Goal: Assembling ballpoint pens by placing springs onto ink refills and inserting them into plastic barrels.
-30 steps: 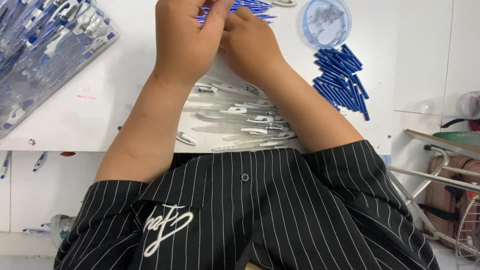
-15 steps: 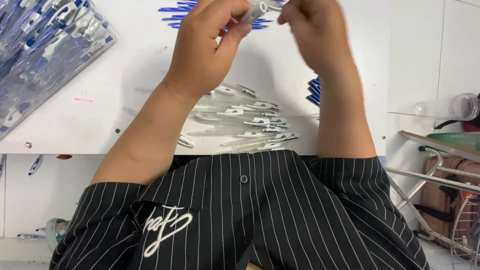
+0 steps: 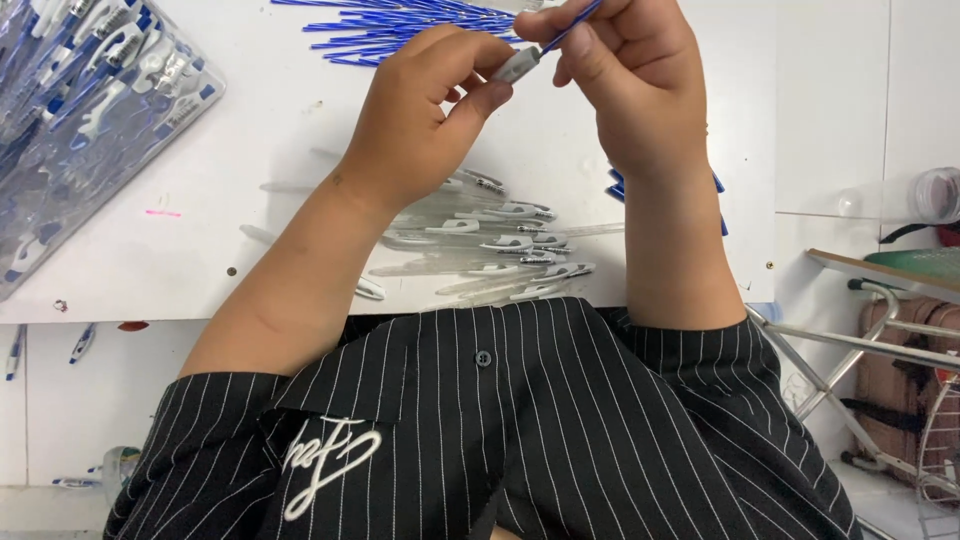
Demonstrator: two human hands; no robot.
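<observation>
At the top centre of the frame, the left hand [image 3: 420, 115] pinches a clear barrel [image 3: 517, 66] while the right hand [image 3: 630, 70] grips a blue refill [image 3: 572, 25] at its mouth, apparently mid-insertion, which calls for steady alignment above the worktop [image 3: 250, 150].

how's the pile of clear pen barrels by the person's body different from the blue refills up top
The clear pen barrels are see-through, thicker, with clips, and lie loosely near the table's front edge under the forearms. The blue refills are solid blue, much thinner, and lie fanned at the far edge beyond the hands. Both are loose heaps on the white table. The left hand pinches a barrel while the right hand holds a refill at it.
</observation>
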